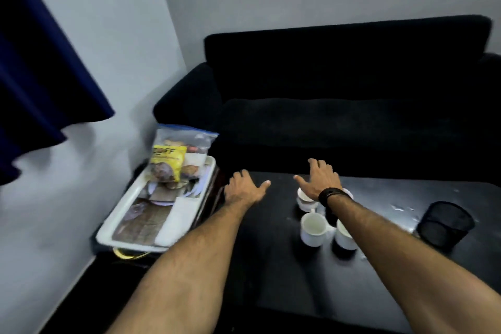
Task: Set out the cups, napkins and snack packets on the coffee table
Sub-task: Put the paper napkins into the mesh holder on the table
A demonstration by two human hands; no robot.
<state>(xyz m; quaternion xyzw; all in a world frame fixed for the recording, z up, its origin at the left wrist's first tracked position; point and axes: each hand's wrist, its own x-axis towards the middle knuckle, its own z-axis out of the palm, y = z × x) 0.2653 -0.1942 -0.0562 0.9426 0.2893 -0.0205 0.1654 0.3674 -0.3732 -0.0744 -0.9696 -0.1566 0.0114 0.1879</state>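
Three white cups stand on the black coffee table [271, 266]: one [313, 228] in front, one [344, 237] partly behind my right forearm, one [303, 199] under my right hand. My right hand [320, 180] hovers open over that far cup, fingers spread. My left hand [244, 187] is open near the table's left edge, holding nothing. To the left a white tray [122, 222] carries a clear zip bag [187, 141] of snack packets, a yellow packet [166, 161] in front, and a white napkin [179, 221].
A black sofa [339, 95] runs along the table's far side. A black mesh cup [444, 225] sits at the table's right. A dark blue curtain [40, 68] hangs at upper left. The tray rests on a low stand beside the wall.
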